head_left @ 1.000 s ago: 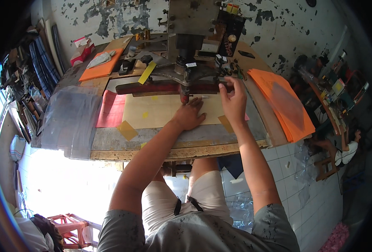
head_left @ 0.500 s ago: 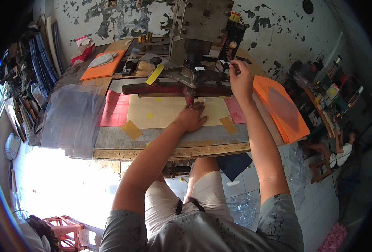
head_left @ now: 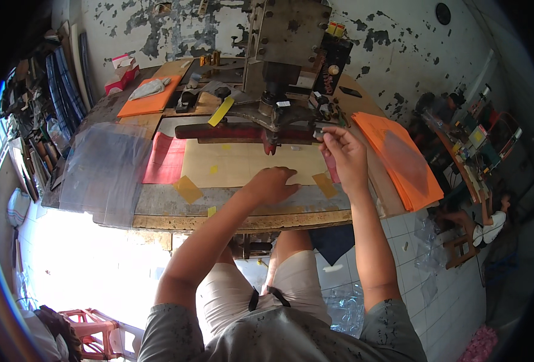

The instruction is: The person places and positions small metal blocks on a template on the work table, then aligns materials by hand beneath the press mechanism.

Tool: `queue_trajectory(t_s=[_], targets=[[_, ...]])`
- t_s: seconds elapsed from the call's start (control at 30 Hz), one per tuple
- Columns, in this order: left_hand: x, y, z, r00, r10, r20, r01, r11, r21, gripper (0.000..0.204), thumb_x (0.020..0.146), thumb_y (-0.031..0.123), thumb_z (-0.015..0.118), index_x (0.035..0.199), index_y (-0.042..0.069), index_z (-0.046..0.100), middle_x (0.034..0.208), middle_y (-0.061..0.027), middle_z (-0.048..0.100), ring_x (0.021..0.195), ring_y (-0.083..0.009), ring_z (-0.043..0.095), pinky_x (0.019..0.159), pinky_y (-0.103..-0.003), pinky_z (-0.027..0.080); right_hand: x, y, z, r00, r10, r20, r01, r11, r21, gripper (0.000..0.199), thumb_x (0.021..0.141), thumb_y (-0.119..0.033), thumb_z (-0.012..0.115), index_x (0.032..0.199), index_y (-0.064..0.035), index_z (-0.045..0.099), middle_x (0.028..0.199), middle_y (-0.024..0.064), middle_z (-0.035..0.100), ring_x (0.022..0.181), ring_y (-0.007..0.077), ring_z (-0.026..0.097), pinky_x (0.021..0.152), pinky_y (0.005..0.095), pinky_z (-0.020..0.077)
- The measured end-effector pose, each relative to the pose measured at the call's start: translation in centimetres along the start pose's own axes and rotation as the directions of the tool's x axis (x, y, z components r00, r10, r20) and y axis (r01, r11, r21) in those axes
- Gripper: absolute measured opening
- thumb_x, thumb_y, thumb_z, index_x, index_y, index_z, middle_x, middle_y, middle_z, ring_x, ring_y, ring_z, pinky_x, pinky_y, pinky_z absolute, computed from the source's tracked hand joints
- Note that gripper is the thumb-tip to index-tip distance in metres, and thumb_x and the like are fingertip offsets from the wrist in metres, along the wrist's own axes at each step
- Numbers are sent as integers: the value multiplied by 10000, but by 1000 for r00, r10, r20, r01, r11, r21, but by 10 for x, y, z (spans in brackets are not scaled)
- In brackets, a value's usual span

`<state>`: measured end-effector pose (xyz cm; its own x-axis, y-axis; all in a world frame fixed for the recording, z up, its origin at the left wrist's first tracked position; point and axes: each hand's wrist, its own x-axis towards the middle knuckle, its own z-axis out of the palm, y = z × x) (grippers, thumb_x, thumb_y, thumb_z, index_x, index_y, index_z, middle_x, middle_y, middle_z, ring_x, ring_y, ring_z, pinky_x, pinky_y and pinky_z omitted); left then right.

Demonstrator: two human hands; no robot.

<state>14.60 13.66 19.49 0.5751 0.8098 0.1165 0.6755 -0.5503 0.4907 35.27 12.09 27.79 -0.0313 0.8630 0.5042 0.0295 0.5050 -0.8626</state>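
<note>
My left hand (head_left: 270,186) is over the front part of a cream sheet (head_left: 249,161) taped to the bench, its fingers stretched out and holding nothing. My right hand (head_left: 344,155) is raised at the sheet's right end, thumb and fingers pinched on a small grey piece (head_left: 319,134) too small to name. Above the far edge of the sheet hangs the red bar (head_left: 219,133) of a heavy metal press (head_left: 286,36). A small pale piece (head_left: 296,148) lies near the bar. Red sheet (head_left: 164,158) shows at the cream sheet's left end.
Clear plastic sheets (head_left: 101,175) hang over the bench's left edge. A stack of orange sheets (head_left: 397,160) lies at right, another orange stack (head_left: 149,99) with a grey cloth at far left. A phone-like dark slab (head_left: 350,92) lies behind. Other people (head_left: 490,226) sit at far right.
My right hand has come down and nearer from beside the press, with the small grey piece in its pinch. My left hand has drawn back toward me from under the bar.
</note>
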Motion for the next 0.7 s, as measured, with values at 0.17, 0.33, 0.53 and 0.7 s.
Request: queue_trajectory(t_s=[0.17, 0.33, 0.53, 0.7], targets=[[-72, 23, -24, 908, -88, -410, -108, 896, -431, 442, 999, 298, 724, 1347, 29, 680, 1162, -152, 785, 1024, -275, 766, 908, -393, 589, -33, 17, 31, 979, 71, 190, -84, 995, 58, 189, 1028, -114, 730, 1157, 24, 712, 992, 52, 758, 919, 92, 700, 813, 248, 541], [-93, -36, -29, 840, -275, -467, 28, 883, -468, 376, 995, 272, 731, 1290, 38, 720, 1121, -123, 789, 980, -227, 753, 891, -370, 585, -39, 77, 84, 952, 77, 296, -50, 994, -100, 172, 974, -64, 761, 1127, 5, 720, 954, 65, 776, 862, 115, 721, 786, 277, 562], [-91, -101, -43, 887, -315, -337, 189, 914, -358, 370, 987, 241, 727, 1286, 23, 724, 1203, -146, 764, 1037, -250, 738, 931, -379, 573, -13, 116, 151, 979, 26, 204, 41, 946, -321, 137, 946, -37, 749, 1070, -3, 702, 919, 121, 745, 786, 218, 718, 727, 355, 556], [-85, -128, -42, 857, -317, -406, 205, 933, -297, 372, 996, 227, 697, 1296, 8, 715, 1246, -149, 755, 1075, -252, 734, 953, -379, 570, -3, 127, 177, 991, 18, 135, 31, 935, -352, 130, 941, -33, 736, 1052, 16, 688, 977, 167, 740, 823, 274, 737, 746, 392, 569]])
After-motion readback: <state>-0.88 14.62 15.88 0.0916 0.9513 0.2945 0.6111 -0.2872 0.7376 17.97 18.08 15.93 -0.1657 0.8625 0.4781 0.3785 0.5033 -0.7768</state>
